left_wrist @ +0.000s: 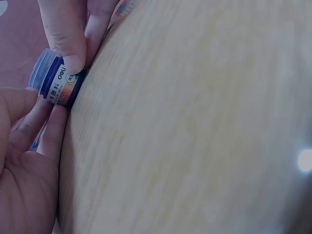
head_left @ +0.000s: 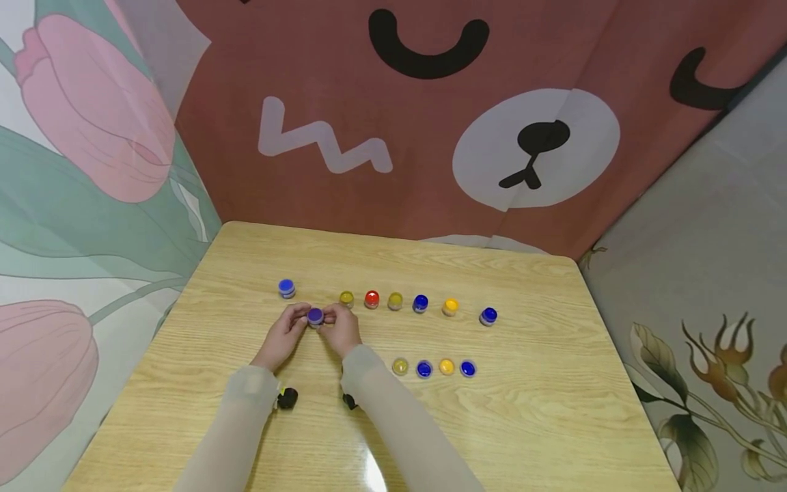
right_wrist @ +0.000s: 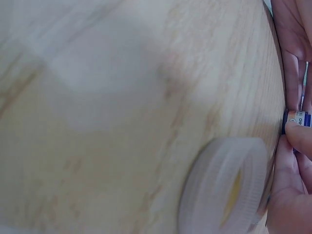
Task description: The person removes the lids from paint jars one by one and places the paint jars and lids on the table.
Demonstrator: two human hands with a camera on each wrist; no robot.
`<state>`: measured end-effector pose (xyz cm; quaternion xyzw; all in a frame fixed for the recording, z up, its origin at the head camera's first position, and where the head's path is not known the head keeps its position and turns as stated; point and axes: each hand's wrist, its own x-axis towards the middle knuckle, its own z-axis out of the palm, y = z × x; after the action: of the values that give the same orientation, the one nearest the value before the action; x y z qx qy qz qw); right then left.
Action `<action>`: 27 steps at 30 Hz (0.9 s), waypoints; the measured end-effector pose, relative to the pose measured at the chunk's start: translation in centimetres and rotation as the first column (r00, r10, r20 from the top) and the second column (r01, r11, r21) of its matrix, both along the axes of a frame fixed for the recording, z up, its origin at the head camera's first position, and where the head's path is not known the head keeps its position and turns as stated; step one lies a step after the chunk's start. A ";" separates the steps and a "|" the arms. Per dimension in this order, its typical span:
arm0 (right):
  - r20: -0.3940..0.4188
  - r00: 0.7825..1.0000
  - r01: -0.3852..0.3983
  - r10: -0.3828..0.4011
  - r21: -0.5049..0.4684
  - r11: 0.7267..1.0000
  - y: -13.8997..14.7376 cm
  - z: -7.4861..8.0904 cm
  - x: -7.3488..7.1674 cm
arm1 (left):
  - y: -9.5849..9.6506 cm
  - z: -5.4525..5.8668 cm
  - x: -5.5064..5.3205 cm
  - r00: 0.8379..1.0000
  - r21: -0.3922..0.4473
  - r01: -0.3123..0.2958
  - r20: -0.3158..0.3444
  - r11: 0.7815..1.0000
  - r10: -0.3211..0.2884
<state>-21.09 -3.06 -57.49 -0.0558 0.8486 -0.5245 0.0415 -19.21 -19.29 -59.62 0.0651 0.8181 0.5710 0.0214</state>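
A small purple-blue paint jar (head_left: pixel 315 316) with a clear ridged lid (left_wrist: pixel 43 68) is held between both hands near the left of the table. My left hand (head_left: pixel 284 336) grips it from the left, the thumb at the lid and the fingers at the jar's side. From the right, my right hand (head_left: pixel 340 331) pinches the labelled jar body (left_wrist: pixel 64 85), its thumb lying on the label. The jar stands at or very near the table surface. Just behind the right hand is an olive-yellow jar (head_left: pixel 347 298). A blue jar (head_left: pixel 287 288) stands beyond the left hand.
Further right in the back row are a red jar (head_left: pixel 371 299), a second olive jar (head_left: pixel 395 301), a blue jar (head_left: pixel 421 303), a yellow jar (head_left: pixel 451 307) and another blue jar (head_left: pixel 488 316). Several lids, including a yellow-stained lid (head_left: pixel 446 367), lie in a nearer row beside the right forearm.
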 end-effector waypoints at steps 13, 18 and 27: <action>0.018 1.000 0.007 -0.006 -0.024 1.000 0.0 -0.1 0.0 | 0.0 0.2 0.2 1.000 0.003 -0.004 0.006 1.000 0.004; 0.030 1.000 0.004 -0.003 -0.023 1.000 0.0 -0.1 -0.1 | 0.0 0.1 0.2 1.000 0.017 -0.008 0.011 1.000 0.008; 0.044 0.999 0.006 -0.005 -0.017 1.000 0.1 0.1 0.0 | -0.1 -0.2 -0.1 1.000 -0.008 0.011 0.001 1.000 -0.011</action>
<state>-21.10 -3.00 -57.43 -0.0421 0.8431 -0.5329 0.0582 -19.26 -19.36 -59.81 0.0692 0.8201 0.5675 0.0255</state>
